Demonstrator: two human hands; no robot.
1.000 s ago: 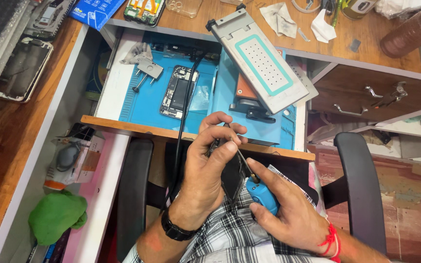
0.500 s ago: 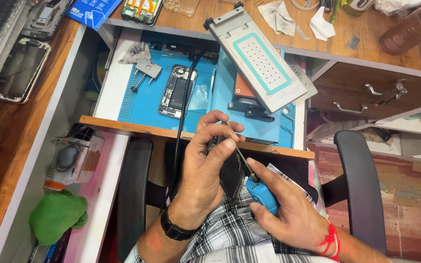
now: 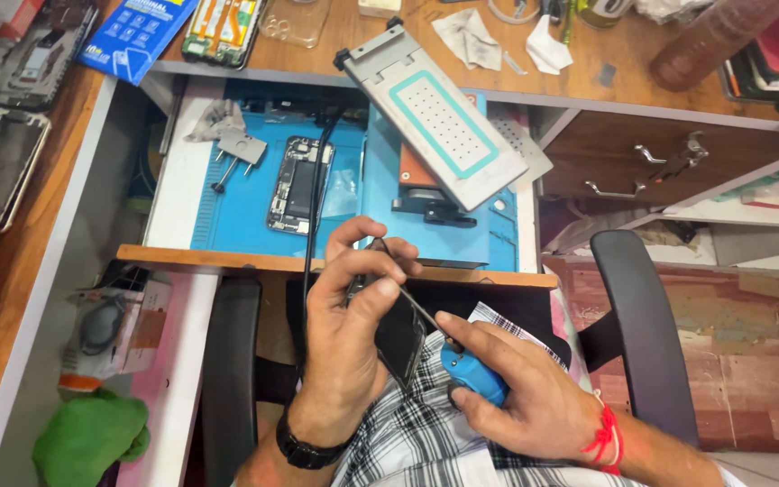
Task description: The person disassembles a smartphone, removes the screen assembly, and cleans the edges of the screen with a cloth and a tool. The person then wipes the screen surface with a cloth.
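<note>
Above the lap, left hand (image 3: 349, 347) fingers clamp a thin, rigid, fragile-looking phone (image 3: 396, 325) by its edges; right hand (image 3: 534, 397) fingers closed on a blue-handled screwdriver (image 3: 472, 372).

Bright, even light, soft shadows under the desk, sharp centre, slight wide-angle bending at the edges.

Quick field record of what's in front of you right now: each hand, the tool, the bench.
left hand: holds a dark phone over the lap
right hand: grips a blue-handled screwdriver, tip at the phone's edge
work mat: blue, carries an opened phone and a grey perforated plate
cable: black, runs down across the mat
</note>
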